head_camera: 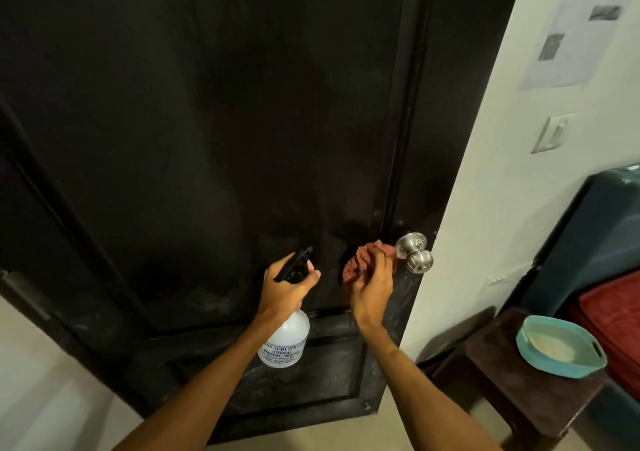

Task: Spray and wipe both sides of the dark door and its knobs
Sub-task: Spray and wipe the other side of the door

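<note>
Left hand [284,286] grips spray bottle [285,338] — right hand [372,286] bunches reddish cloth [360,260] against smudged dark door [207,121].

Dim indoor light, door [207,121] nearly black, soft blur throughout, wide-angle bending at edges

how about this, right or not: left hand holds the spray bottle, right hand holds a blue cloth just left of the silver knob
Not quite: the cloth is reddish-brown, not blue, as the head view shows. The rest holds: the left hand grips the spray bottle, and the right hand holds the cloth just left of the silver knob.
</note>
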Available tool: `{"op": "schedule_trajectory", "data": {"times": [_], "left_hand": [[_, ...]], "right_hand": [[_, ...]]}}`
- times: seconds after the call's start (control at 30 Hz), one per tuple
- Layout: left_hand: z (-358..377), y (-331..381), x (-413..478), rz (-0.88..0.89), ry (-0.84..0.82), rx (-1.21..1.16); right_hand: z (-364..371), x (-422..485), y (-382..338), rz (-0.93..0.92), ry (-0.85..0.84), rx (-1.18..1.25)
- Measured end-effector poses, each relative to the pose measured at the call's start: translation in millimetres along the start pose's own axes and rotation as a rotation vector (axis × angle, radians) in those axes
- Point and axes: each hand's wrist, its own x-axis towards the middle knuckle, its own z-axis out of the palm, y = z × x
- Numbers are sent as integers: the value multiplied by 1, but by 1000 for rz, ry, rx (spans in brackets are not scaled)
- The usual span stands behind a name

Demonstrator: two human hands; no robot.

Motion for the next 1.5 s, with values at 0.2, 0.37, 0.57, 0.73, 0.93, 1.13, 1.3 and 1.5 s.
{"op": "schedule_trajectory", "data": {"times": [0.2, 0.37, 0.57, 0.73, 0.93, 1.13, 1.3, 1.5], "left_hand": [[10, -11, -7, -14, 12, 39], [13, -14, -16, -48, 32, 28], [22, -19, -28, -70, 93, 24], [30, -14, -38, -81, 154, -6], [18, -12, -59, -98, 238, -47], [-27, -15, -87, -121, 385, -37], [-66, -22, -112, -108, 518, -29], [-113, -35, -150, -97, 635, -38]], "right_hand": [[-9, -2, 7, -43, -102, -45], [-16, -20, 41, 58, -185, -46], [-20, -11, 29, -93, -154, 58], [-28, -17, 34, -133, -239, 99], [-28, -29, 26, -213, -286, 152], [-5, -63, -1, -204, -388, 170], [11, -89, -25, -222, -458, 210], [14, -129, -58, -308, -537, 231]]}}
